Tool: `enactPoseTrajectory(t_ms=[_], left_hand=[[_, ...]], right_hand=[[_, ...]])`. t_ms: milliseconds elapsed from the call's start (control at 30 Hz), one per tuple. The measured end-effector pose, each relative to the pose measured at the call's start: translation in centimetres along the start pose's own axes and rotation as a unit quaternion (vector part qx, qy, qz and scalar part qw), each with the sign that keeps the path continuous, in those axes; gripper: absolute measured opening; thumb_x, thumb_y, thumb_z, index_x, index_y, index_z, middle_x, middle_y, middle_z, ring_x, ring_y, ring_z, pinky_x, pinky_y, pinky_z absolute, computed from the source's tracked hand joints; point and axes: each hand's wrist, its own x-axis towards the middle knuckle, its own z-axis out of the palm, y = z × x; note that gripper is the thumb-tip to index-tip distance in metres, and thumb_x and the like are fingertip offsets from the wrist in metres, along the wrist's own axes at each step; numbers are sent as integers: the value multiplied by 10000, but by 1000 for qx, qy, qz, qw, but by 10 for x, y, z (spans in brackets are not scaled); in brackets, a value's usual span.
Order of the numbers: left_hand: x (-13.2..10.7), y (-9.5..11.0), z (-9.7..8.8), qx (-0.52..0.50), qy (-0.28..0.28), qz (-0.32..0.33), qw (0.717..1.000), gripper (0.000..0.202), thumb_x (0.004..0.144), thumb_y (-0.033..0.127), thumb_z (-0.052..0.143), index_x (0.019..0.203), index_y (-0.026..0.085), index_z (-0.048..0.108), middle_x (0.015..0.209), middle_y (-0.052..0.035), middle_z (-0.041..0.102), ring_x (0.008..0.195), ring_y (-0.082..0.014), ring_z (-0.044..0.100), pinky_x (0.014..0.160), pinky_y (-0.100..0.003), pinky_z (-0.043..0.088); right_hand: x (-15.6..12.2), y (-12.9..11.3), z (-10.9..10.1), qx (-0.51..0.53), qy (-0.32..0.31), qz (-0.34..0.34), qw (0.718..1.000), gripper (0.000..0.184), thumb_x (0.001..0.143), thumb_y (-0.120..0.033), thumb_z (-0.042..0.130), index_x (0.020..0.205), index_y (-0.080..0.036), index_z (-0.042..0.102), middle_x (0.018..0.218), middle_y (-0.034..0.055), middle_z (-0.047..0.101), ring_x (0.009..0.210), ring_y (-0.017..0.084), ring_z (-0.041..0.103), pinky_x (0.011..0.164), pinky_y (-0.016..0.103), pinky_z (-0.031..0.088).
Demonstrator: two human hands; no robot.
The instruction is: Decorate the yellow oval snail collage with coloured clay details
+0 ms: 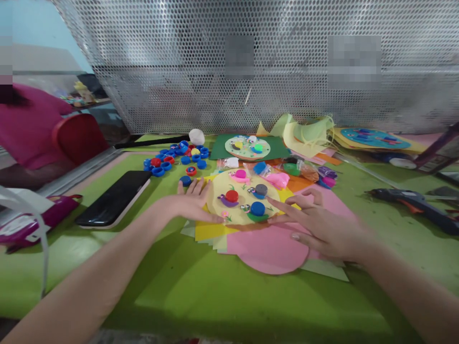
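A pale yellow paper disc [215, 203] lies on a stack of coloured paper in front of me. It carries several snail figures with bottle-cap shells, among them a red cap [231, 196], a grey cap [261, 190] and a blue cap [257, 209], plus small flowers and grass. My left hand [191, 200] lies open at the disc's left edge, its thumb along the lower rim. On the right side my right hand [311, 220] is open, fingers spread, its fingertips touching the disc near the blue cap. Neither hand holds anything.
Loose bottle caps [167, 166] lie behind my left hand, near a black phone [114, 198]. Bagged modelling clay [278, 179] and a second snail disc [247, 154] sit behind the disc. A glue gun [412, 203] rests at the right. Perforated metal [201, 62] closes off the back.
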Motion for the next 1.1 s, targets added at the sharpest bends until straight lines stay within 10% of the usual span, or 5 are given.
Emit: enactPoseTrajectory(t_ms=[400, 1100], left_hand=[[3, -2, 2, 25, -16, -1, 1000, 1221, 539, 869, 330, 1368, 127, -172, 1422, -102, -225, 1283, -323, -231, 999, -590, -111], [-3, 3, -3, 26, -23, -11, 999, 1227, 523, 882, 317, 1374, 137, -158, 1424, -98, -222, 1286, -320, -224, 1007, -569, -117]], right_hand=[[4, -5, 8, 41, -33, -67, 996, 603, 908, -447, 243, 1415, -168, 76, 1243, 137, 510, 1204, 304, 341, 889, 522, 325], [-1, 4, -1, 49, -9, 24, 998, 572, 905, -474, 218, 1412, -216, 155, 1126, 120, 592, 1014, 288, 464, 835, 507, 351]])
